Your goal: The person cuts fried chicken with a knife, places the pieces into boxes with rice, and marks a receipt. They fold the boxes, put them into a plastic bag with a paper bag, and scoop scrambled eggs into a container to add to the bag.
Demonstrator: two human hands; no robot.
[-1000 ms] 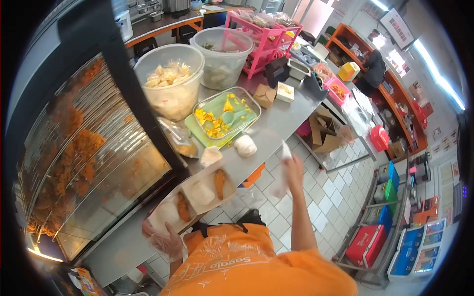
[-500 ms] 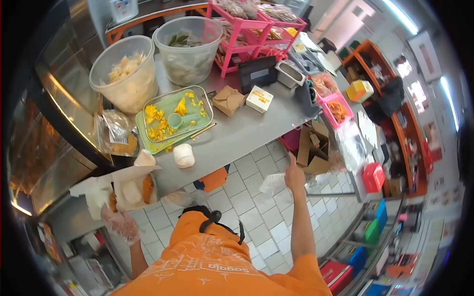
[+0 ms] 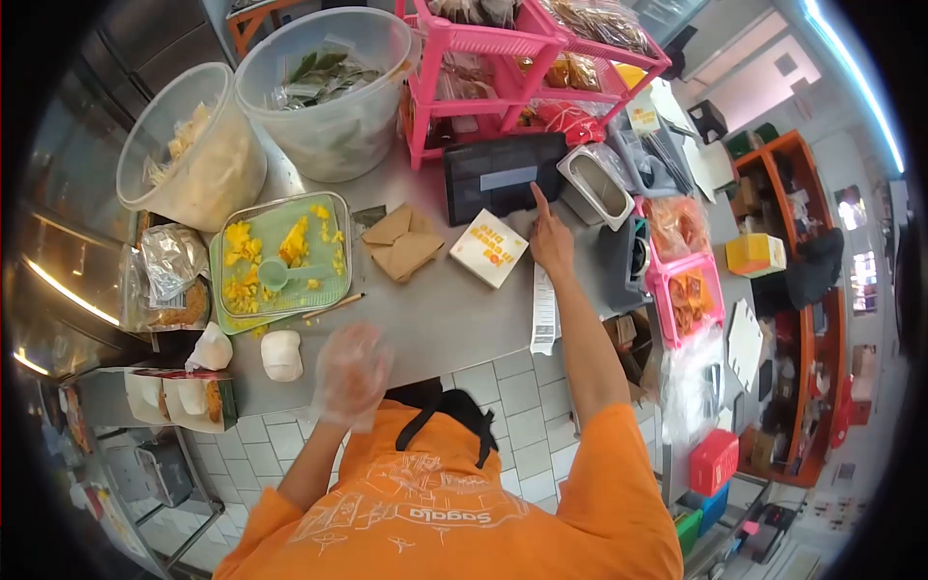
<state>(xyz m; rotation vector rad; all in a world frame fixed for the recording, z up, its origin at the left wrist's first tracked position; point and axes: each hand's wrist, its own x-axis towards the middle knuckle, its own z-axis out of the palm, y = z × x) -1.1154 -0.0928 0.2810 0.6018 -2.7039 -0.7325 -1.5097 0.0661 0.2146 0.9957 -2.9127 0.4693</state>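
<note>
My right hand (image 3: 553, 244) is bare and reaches across the counter, its index finger stretched out to the screen of a dark tablet (image 3: 483, 198). A long printed receipt (image 3: 544, 314) hangs from its curled fingers. A pale box shows on the tablet's screen. In front of the tablet sits a white printed box (image 3: 489, 249), with a folded brown paper box (image 3: 403, 242) to its left. My left hand (image 3: 354, 372), in a clear plastic glove, hovers near the counter's front edge. It is blurred, and its fingers cannot be made out. Left of it stands a white round item (image 3: 281, 356).
A green tray (image 3: 333, 280) holds yellow food bits and a small cup. Two big clear tubs (image 3: 324, 130) and a pink rack (image 3: 464, 92) stand behind. Open food boxes (image 3: 198, 401) sit front left. A metal container (image 3: 597, 184) and pink basket (image 3: 688, 300) are at right.
My right hand has moved up over the counter to the tablet, carrying the receipt. The left hand has come away from the food boxes toward my body. The view has shifted closer to the counter.
</note>
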